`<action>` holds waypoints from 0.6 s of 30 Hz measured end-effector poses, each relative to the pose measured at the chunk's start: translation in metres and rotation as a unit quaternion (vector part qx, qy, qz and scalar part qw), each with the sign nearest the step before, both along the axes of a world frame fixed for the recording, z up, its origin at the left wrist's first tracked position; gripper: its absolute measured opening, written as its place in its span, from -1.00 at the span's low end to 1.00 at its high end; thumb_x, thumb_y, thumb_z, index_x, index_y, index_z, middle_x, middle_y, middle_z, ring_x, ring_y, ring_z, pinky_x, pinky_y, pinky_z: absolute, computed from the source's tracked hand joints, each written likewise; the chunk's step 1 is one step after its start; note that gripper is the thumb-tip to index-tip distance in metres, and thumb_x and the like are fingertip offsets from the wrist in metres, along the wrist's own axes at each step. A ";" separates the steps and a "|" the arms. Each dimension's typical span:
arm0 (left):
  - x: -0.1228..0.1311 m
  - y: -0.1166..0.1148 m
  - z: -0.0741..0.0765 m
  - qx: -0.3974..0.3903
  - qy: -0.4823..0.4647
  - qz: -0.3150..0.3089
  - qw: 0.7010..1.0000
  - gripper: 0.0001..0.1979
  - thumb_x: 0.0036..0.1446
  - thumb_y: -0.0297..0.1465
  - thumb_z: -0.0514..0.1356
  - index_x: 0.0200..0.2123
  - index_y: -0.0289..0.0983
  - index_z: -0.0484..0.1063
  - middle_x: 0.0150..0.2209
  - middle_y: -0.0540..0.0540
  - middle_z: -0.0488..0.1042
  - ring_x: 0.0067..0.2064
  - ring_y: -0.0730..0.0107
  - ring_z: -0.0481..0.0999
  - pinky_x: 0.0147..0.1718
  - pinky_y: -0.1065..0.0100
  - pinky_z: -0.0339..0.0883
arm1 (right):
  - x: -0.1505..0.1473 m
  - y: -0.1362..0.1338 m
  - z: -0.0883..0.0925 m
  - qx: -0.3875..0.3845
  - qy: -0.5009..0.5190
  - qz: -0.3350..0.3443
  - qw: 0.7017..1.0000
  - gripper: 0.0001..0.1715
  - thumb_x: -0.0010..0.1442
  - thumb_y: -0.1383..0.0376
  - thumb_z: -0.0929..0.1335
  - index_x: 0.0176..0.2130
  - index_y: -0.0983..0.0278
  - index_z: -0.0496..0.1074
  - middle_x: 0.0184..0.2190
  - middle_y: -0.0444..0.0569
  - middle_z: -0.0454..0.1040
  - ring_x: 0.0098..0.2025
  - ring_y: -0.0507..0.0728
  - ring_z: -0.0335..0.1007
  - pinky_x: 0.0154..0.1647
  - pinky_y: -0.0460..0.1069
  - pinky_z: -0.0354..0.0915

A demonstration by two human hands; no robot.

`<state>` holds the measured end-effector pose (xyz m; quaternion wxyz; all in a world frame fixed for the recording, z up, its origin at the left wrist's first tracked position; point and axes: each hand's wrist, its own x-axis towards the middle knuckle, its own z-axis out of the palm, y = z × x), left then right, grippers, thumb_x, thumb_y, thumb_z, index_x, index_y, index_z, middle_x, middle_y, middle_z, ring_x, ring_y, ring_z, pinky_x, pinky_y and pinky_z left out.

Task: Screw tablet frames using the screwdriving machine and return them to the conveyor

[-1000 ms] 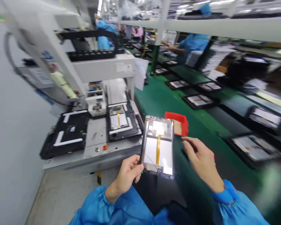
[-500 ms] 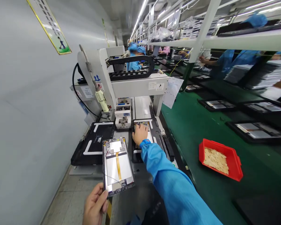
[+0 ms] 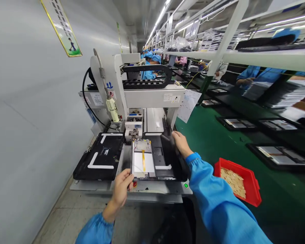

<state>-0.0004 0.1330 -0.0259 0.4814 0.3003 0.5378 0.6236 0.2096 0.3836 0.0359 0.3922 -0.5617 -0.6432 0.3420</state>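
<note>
A tablet's opened back frame (image 3: 142, 159), with a white panel and an amber ribbon cable, lies in the right-hand black fixture (image 3: 157, 162) of the machine bed. My left hand (image 3: 120, 188) grips its near edge. My right hand (image 3: 181, 144) is on the upper edge of a black hinged fixture lid (image 3: 173, 157), which stands tilted up beside the tablet. The tablet hides most of the fixture's middle.
A white gantry machine (image 3: 152, 98) with a cable chain spans the bed. To its left lies another black fixture (image 3: 99, 156). A red tray (image 3: 236, 181) of beige pieces sits on the green bench (image 3: 200, 135) at right. Co-workers (image 3: 151, 66) in blue work farther along.
The tablet has moved from the lower left onto the right-hand fixture, carried by my left hand. My right hand has moved from inside the fixture to the raised black lid.
</note>
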 end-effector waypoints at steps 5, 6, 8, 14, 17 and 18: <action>0.009 0.068 -0.001 -0.006 0.039 -0.058 0.998 -0.59 -0.07 -0.07 0.32 -0.43 -0.26 0.30 -0.64 0.17 0.19 -0.67 0.63 0.11 -0.69 0.53 -0.07 | 0.033 -0.012 -0.005 -0.023 0.128 -0.005 0.991 -0.43 -0.05 0.26 0.44 0.00 0.35 0.51 -0.19 0.06 0.61 -0.16 0.20 0.54 -0.12 0.07 0.46; 0.011 0.077 0.000 -0.010 0.050 -0.066 0.997 -0.58 -0.09 -0.05 0.32 -0.44 -0.26 0.28 -0.64 0.17 0.18 -0.67 0.63 0.11 -0.69 0.53 -0.07 | 0.042 -0.014 -0.001 -0.023 0.145 -0.017 0.989 -0.37 -0.07 0.28 0.43 0.04 0.36 0.48 -0.19 0.05 0.61 -0.19 0.20 0.55 -0.14 0.07 0.47; 0.015 0.091 0.000 -0.018 0.073 -0.080 0.994 -0.56 -0.10 -0.03 0.31 -0.47 -0.25 0.26 -0.63 0.15 0.20 -0.67 0.62 0.14 -0.69 0.52 -0.08 | 0.069 -0.020 0.010 -0.025 0.186 -0.043 0.981 -0.27 -0.08 0.30 0.42 0.13 0.34 0.42 -0.17 0.03 0.61 -0.22 0.18 0.56 -0.18 0.07 0.49; 0.017 0.096 0.003 -0.044 0.213 -0.096 0.971 -0.68 -0.01 -0.19 0.30 -0.55 -0.26 0.31 -0.58 0.02 0.31 -0.52 0.40 0.36 -0.53 0.41 0.15 | 0.160 -0.063 0.048 -0.010 0.293 -0.092 0.952 -0.15 -0.15 0.29 0.51 0.16 0.16 0.42 0.01 0.00 0.56 -0.14 0.23 0.56 -0.15 0.13 0.53; 0.017 0.081 0.011 -0.019 0.357 -0.057 0.932 -0.88 0.14 -0.36 0.20 -0.29 -0.28 0.49 -0.25 -0.17 0.49 -0.10 0.17 0.45 -0.17 0.27 0.28 | 0.192 -0.093 0.053 -0.019 0.272 -0.118 0.955 -0.22 -0.11 0.28 0.52 0.14 0.07 0.46 0.06 0.04 0.52 -0.07 0.28 0.55 -0.15 0.14 0.52; 0.017 0.074 0.013 -0.005 0.432 -0.059 0.900 -0.82 0.19 -0.43 0.13 -0.17 -0.27 0.50 -0.12 -0.20 0.49 0.01 0.15 0.41 -0.06 0.22 0.25 | 0.201 -0.104 0.053 -0.019 0.259 -0.126 0.957 -0.25 -0.08 0.28 0.52 0.14 0.05 0.47 0.07 0.06 0.51 -0.06 0.29 0.55 -0.16 0.12 0.51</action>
